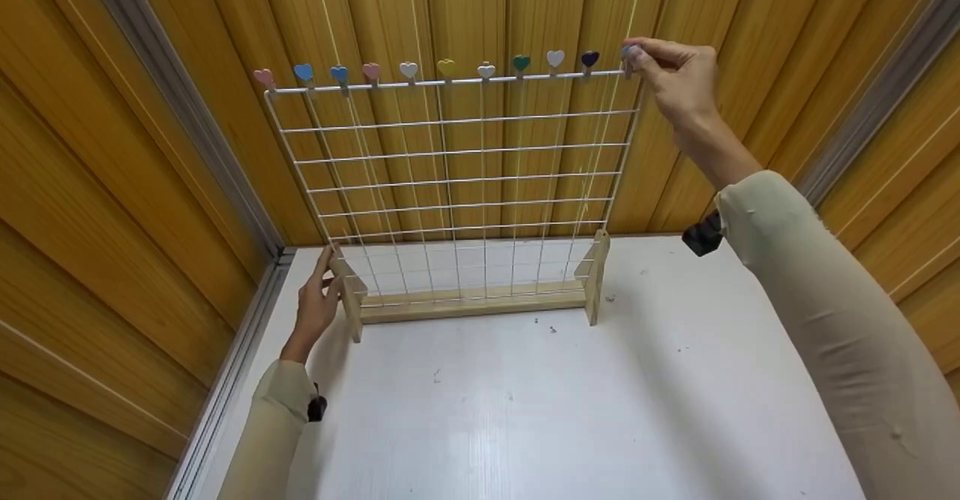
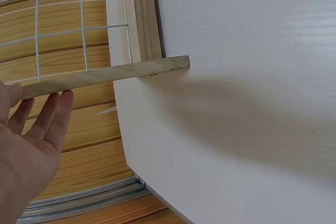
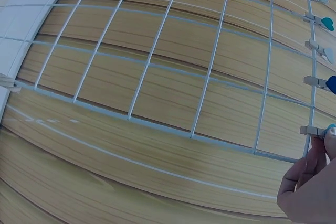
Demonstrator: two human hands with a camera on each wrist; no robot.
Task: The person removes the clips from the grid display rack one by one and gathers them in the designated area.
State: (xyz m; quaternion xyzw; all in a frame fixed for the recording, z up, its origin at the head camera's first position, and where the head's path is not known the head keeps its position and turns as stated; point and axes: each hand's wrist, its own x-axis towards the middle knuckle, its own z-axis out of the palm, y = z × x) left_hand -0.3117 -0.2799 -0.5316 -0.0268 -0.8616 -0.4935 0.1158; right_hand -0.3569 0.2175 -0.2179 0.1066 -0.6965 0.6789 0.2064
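Note:
A white wire grid panel (image 1: 461, 161) stands upright in a wooden stand (image 1: 472, 309). Along its top wire sits a row of small wooden clothespins with colored hearts, among them a yellow one (image 1: 446, 67) and a dark blue one (image 1: 590, 59). At the top right corner my right hand (image 1: 686, 83) pinches a clothespin (image 3: 313, 131) with a light blue heart, its jaws over the end of the wire. My left hand (image 1: 318, 303) holds the stand's left side piece (image 2: 105, 76) between thumb and fingers, near its upper end.
The stand rests toward the back of a white table (image 1: 487, 410), with small specks scattered on the surface. Yellow wood-patterned panels (image 1: 465, 4) rise behind and at both sides. A grey metal rail (image 1: 225, 380) runs along the table's left edge.

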